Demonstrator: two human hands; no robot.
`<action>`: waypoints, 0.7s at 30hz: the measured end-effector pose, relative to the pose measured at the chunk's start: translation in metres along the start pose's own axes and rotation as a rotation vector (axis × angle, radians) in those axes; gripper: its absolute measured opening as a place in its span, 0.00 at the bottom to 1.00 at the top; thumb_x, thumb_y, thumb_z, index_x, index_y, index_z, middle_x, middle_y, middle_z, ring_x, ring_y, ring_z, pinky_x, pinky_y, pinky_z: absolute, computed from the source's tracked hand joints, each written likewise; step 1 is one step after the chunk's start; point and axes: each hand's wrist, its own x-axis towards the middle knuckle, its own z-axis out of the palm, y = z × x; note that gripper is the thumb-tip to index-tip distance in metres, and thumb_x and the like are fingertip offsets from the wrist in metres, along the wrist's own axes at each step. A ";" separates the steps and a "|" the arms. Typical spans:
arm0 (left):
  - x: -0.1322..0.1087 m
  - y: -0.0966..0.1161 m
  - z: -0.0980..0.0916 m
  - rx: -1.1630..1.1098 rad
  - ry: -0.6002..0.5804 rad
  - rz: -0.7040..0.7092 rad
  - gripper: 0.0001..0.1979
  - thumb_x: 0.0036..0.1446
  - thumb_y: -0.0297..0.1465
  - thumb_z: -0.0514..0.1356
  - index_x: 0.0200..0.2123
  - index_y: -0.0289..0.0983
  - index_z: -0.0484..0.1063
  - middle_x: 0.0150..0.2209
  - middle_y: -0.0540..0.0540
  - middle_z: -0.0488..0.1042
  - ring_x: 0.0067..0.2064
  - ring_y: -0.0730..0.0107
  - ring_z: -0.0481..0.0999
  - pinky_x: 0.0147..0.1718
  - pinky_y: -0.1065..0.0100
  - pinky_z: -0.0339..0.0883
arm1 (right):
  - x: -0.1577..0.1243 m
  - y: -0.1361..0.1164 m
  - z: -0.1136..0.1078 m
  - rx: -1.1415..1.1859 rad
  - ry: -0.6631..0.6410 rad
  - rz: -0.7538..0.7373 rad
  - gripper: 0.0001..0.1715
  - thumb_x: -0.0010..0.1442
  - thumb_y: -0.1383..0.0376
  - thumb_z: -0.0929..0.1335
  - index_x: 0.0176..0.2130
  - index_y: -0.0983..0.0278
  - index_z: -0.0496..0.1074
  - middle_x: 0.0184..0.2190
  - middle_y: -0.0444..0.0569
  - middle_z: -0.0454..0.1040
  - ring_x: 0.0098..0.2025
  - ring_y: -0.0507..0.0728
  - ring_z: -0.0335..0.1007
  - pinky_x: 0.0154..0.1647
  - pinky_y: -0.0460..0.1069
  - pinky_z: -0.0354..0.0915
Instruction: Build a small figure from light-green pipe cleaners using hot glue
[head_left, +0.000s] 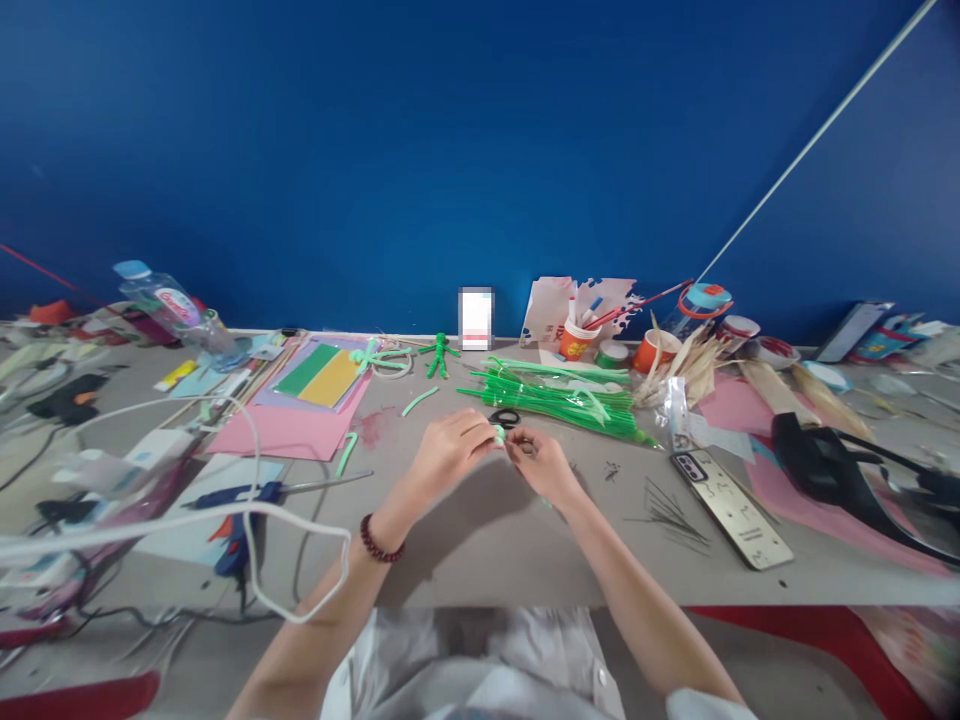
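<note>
My left hand (pixel 448 452) and my right hand (pixel 541 463) meet over the middle of the grey table (pixel 480 540). Both pinch a small pale green piece of pipe cleaner (pixel 499 433) between their fingertips. Black scissors (pixel 505 418) lie just behind the hands. A bundle of green pipe cleaners (pixel 559 397) lies further back to the right. A small green pipe cleaner figure (pixel 440 354) stands near the blue wall. A dark bead bracelet (pixel 377 541) circles my left wrist.
A blue glue gun (pixel 240 510) with a white cable (pixel 255 520) lies at left, beside pink paper (pixel 292 425) and a water bottle (pixel 176 310). At right are a phone (pixel 731 505), paper cups (pixel 577 342), dried husks (pixel 686 370) and a black object (pixel 832 465).
</note>
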 end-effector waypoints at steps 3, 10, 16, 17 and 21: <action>0.001 -0.001 0.000 -0.016 -0.010 0.021 0.06 0.59 0.32 0.56 0.31 0.38 0.70 0.33 0.47 0.75 0.39 0.69 0.72 0.35 0.70 0.63 | -0.001 0.001 0.000 -0.184 0.067 -0.174 0.04 0.50 0.65 0.64 0.27 0.64 0.67 0.23 0.45 0.67 0.24 0.51 0.61 0.25 0.45 0.58; 0.003 -0.003 0.001 -0.204 -0.109 -0.049 0.09 0.58 0.36 0.56 0.33 0.38 0.71 0.36 0.45 0.77 0.39 0.67 0.74 0.41 0.65 0.63 | -0.002 0.003 -0.003 -0.420 0.003 -0.458 0.04 0.50 0.71 0.63 0.29 0.64 0.67 0.26 0.46 0.65 0.28 0.53 0.61 0.29 0.46 0.58; 0.007 0.001 -0.006 -0.617 -0.144 -0.400 0.11 0.55 0.37 0.58 0.28 0.35 0.71 0.29 0.46 0.73 0.32 0.71 0.70 0.32 0.70 0.63 | -0.005 -0.002 -0.006 -0.403 -0.164 -0.529 0.08 0.52 0.75 0.60 0.29 0.63 0.63 0.28 0.46 0.65 0.30 0.54 0.61 0.31 0.47 0.58; 0.007 0.000 -0.007 -0.668 -0.153 -0.446 0.11 0.53 0.37 0.60 0.27 0.35 0.71 0.28 0.46 0.73 0.31 0.71 0.69 0.31 0.71 0.63 | -0.006 -0.003 -0.006 -0.398 -0.175 -0.529 0.08 0.52 0.75 0.61 0.29 0.63 0.63 0.28 0.46 0.64 0.30 0.53 0.61 0.31 0.46 0.58; 0.008 -0.005 -0.006 -0.905 -0.244 -0.607 0.12 0.48 0.37 0.64 0.25 0.33 0.71 0.25 0.48 0.71 0.28 0.74 0.67 0.28 0.71 0.61 | -0.008 -0.007 -0.005 -0.368 -0.207 -0.533 0.07 0.53 0.75 0.61 0.29 0.63 0.63 0.28 0.46 0.64 0.30 0.53 0.61 0.31 0.47 0.58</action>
